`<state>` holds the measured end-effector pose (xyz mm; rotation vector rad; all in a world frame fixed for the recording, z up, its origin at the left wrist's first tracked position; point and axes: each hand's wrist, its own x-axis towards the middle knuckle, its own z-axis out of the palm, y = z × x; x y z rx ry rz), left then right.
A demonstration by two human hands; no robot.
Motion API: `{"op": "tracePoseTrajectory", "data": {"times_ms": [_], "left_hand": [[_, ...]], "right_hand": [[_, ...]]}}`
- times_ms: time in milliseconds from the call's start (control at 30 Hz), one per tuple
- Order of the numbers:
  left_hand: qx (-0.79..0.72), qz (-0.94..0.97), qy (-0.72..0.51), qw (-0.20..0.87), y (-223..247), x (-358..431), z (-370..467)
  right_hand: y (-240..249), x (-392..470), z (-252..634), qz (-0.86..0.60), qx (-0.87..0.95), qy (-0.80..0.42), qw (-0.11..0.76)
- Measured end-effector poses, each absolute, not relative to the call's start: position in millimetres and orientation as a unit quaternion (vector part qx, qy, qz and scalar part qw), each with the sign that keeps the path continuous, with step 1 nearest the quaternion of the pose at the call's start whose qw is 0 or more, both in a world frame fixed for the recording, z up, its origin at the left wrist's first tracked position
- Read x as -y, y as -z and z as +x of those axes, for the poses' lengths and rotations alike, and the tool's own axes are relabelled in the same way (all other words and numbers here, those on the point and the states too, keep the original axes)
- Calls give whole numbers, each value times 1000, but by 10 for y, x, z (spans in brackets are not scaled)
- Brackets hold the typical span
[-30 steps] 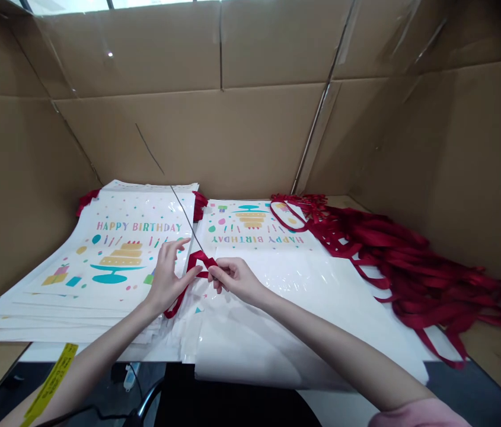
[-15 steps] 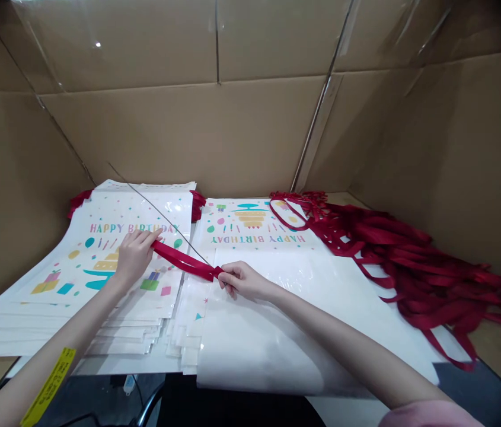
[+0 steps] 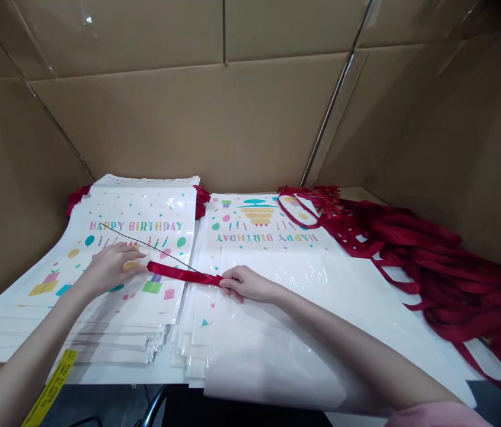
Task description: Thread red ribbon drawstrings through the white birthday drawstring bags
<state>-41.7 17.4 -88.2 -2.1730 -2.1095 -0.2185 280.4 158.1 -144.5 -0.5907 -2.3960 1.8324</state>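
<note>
Above printed sheets [image 3: 132, 204] on desk [image 3: 121, 373]: red ribbon loop [image 3: 183, 275], gapped moments earlier, now drawn into single band, strands apparently aligned. Right hand [image 3: 250, 284] pinches one end; left hand [image 3: 107, 270] at other, grip unclear.

Table's showing a white strip [image 3: 117, 372] along its near edge! L stack [image 3: 70, 271] of b'day prints lies face up, layers uneven; R stack [image 3: 303, 276] sits just beside, far-end print upside down, rest plain white; red straps [image 3: 414, 255] heaped far R, partly overlapping.
</note>
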Motion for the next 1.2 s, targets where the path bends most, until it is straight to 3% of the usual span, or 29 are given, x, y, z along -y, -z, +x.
{"op": "tracePoseTrajectory", "data": {"times_ms": [100,267,367,567,733,1033,1200], "left_hand": [[635,-751,168,68,669,-229,90],[541,-834,86,-55,797,-588,821],[553,-819,54,-142,944,-753,890],[556,-776,118,-275,929,-818,790],[558,-756,148,-307,905,-813,774],[536,-765,133,-332,873,-859,800],[516,-771,127,-351,887,-941,847]], "right_hand": [[1458,-1584,2788,-193,777,-598,38],[1422,-1586,2774,-190,779,-596,34],[1384,-1580,2792,-187,779,-597,37],[1365,-1506,2840,-215,764,-599,106],[1446,-1410,2794,-291,709,-617,177],[1510,-1394,2699,-284,642,-666,252],[1480,-1402,2780,-272,726,-575,261]]}}
